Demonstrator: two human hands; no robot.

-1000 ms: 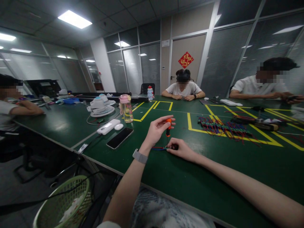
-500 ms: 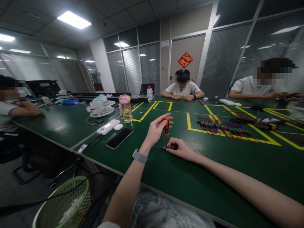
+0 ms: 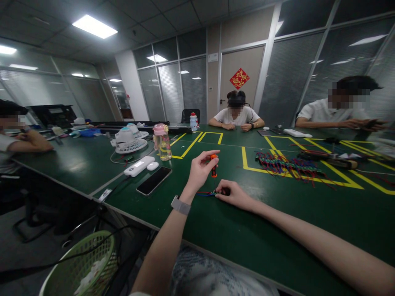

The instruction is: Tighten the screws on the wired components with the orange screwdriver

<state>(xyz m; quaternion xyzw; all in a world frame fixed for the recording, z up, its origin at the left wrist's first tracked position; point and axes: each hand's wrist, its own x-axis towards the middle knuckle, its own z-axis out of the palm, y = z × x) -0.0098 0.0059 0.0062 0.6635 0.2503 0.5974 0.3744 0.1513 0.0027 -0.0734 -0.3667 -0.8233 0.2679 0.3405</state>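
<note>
— The tool?
— A small orange-handled screwdriver (image 3: pixel 213 163), upright, tip down, gripped in the left hand (image 3: pixel 200 172).
— And under it?
— Thin red and blue wires (image 3: pixel 204 193) flat on the green worktop (image 3: pixel 277 213), running into a small black block (image 3: pixel 226 191) pinched by the right hand (image 3: pixel 235 195).

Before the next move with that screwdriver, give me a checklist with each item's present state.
1. Left hand gripping the orange screwdriver: ok.
2. Screwdriver upright, tip pointing down beside the small black part: ok.
3. Tip seated in the part: cannot tell, too small.
4. Right hand pinning the part on the table: ok.
5. Phone lying apart from both hands: ok.
</note>
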